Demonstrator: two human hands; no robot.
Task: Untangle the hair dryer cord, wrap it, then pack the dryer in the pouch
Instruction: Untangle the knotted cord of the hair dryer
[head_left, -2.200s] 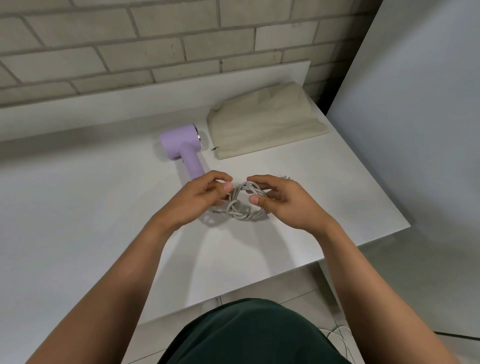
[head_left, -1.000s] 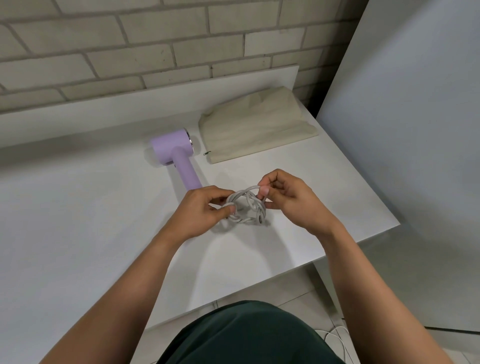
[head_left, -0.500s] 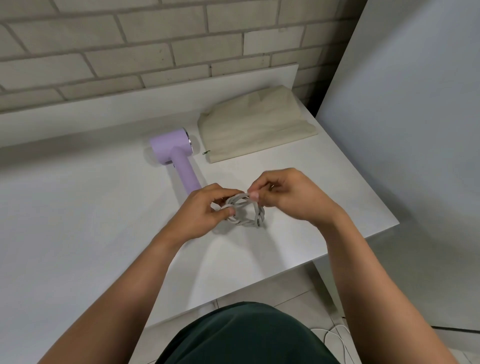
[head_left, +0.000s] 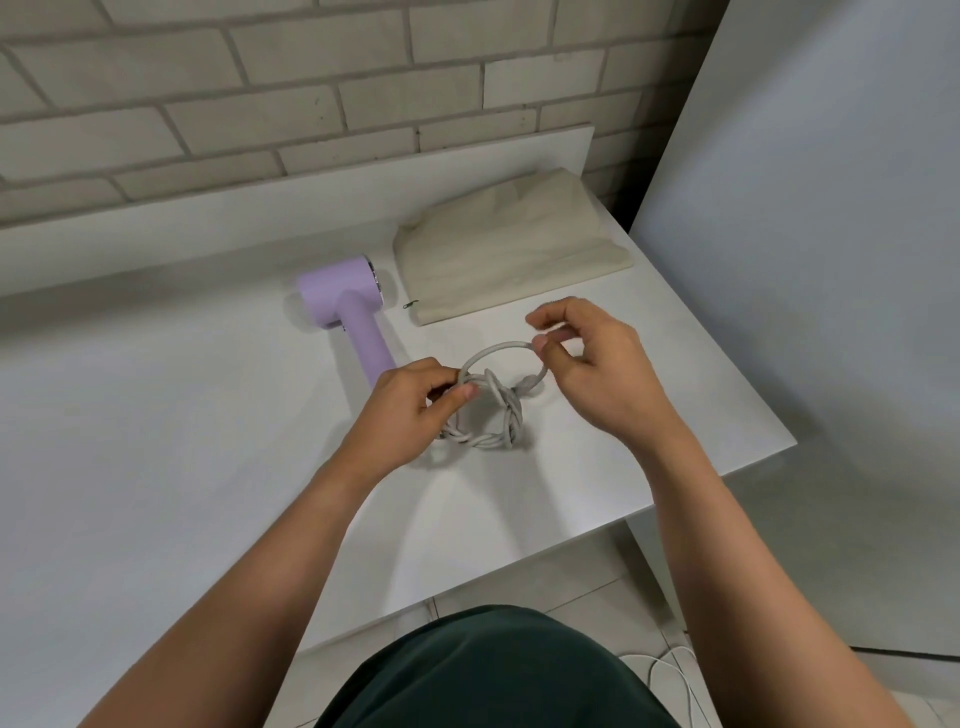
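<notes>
Cloth, dark green (head_left: 488, 670), fills the bottom edge, with pale floor tiles (head_left: 561, 587) beside it and a thin white cable (head_left: 670, 675) lying on them at the right. Two bare forearms reach up from there over a white table (head_left: 156, 467).

Near the table's middle both hands work the grey cord (head_left: 493, 434). Most of it is twisted on itself into a thick, knotted ring. The left hand (head_left: 410, 415) grips the ring's left side, with thumb and curled fingers pinching the strands. The right hand (head_left: 597, 374) pinches a single strand between thumb and forefinger, its other fingers loosely curled above. That strand arcs free as a smooth loop from the left hand's grip over to the right hand's pinch, then drops back into the knot. A soft shadow lies under the ring; whether its lowest part touches the table I cannot tell.

Just beyond the left hand, the lilac dryer (head_left: 348, 312) lies on the table, barrel towards the wall and handle running down to the knuckles, which hide its end. Just right of the barrel a beige pouch (head_left: 509, 260) lies flat and creased, apart from the dryer, with a small dark zip pull (head_left: 410, 304) at its near left corner.

Behind them a low white upstand (head_left: 260, 218) runs along the table, with a pale brick wall (head_left: 260, 78) above it. A plain grey-white panel (head_left: 831, 260) stands at the right.
</notes>
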